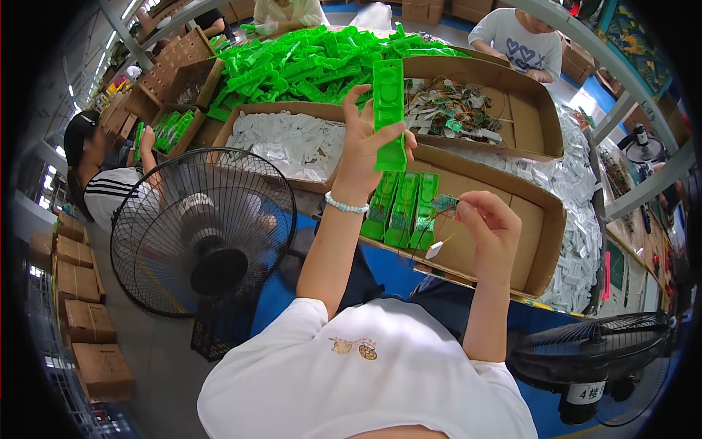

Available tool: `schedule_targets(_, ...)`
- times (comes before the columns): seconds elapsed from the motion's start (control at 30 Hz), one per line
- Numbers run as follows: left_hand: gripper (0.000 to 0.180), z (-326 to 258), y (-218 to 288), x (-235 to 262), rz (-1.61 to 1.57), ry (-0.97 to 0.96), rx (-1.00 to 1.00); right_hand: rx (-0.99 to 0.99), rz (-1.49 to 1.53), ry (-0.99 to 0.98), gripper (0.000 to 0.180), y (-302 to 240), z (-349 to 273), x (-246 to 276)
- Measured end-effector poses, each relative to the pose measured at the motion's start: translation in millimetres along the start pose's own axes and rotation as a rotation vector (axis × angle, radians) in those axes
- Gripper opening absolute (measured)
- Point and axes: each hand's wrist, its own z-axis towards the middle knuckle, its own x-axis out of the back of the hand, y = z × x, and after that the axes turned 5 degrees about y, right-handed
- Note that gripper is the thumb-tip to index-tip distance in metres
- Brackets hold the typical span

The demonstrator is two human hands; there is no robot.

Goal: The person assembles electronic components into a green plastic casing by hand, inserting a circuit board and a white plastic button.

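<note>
Lower left: black fan (203, 234). Centre: left hand (363, 150), its grip closed around a green plastic housing (389, 110) held upright above the cardboard tray (545, 234). Centre right: right hand (488, 230), grip pinching a small wired circuit board (443, 203) just beside three green housings (402, 210) standing in the tray.

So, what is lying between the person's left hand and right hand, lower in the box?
In the head view, three green plastic housings stand side by side in the cardboard box, below the left hand and left of the right hand.
</note>
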Motion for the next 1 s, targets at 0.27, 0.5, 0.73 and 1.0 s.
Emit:
schedule_targets(0.27, 0.047, -21, 10, -5, -0.034, 0.023, 0.113, 0.011, 0.033, -0.092, 0.01, -12, 20, -22)
schedule_targets(0.5, 0.045, -39, 9, -13, 0.139, 0.086, -0.055, 0.026, 0.0, -0.118, 0.012, -6, 33, -40)
schedule_targets(0.73, 0.044, -51, 8, -14, 0.272, 0.097, -0.128, 0.042, 0.012, -0.079, 0.013, -3, 31, -42)
schedule_targets(1.0, 0.044, -55, 7, -15, 0.239, 0.124, -0.132, 0.041, 0.053, -0.175, 0.012, -2, 32, -35)
